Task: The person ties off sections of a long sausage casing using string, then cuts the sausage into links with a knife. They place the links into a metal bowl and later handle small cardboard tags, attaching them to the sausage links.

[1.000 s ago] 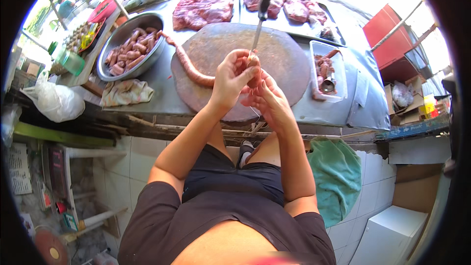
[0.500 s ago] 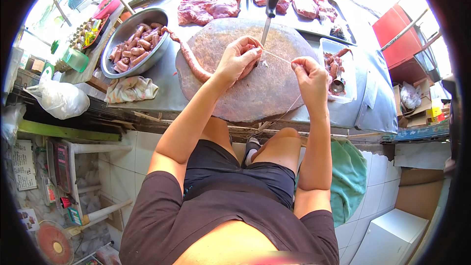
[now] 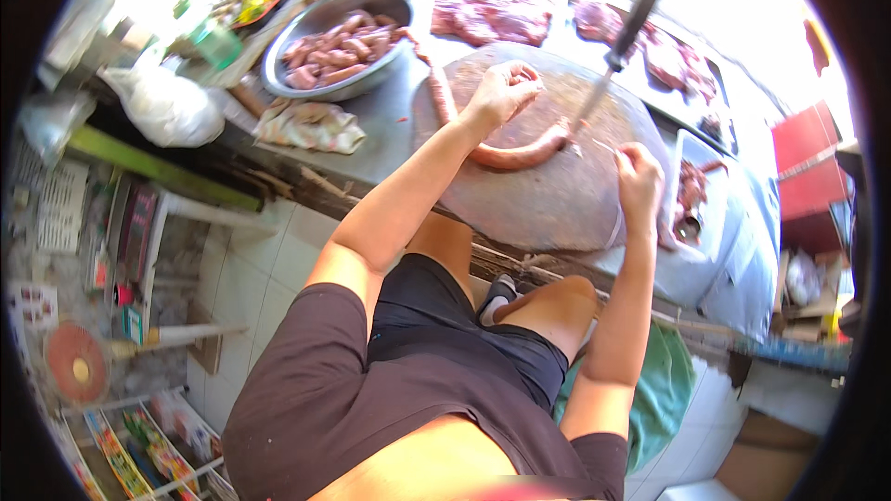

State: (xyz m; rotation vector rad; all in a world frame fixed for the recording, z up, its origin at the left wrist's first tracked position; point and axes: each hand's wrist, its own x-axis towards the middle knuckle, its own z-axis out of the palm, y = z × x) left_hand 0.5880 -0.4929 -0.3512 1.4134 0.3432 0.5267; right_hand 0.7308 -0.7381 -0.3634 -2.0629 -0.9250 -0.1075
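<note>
Pink sausage curves across the round board, so draw the string pinched in your right hand clear of the knife; whether your left hand grips anything, I cannot tell.

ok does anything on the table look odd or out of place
The knife stands tilted, point down, on the chopping block beside the long sausage, with the left hand and right hand off it. That looks odd for a knife nobody is holding; it is probably stuck in the block. Nothing else stands out.
</note>
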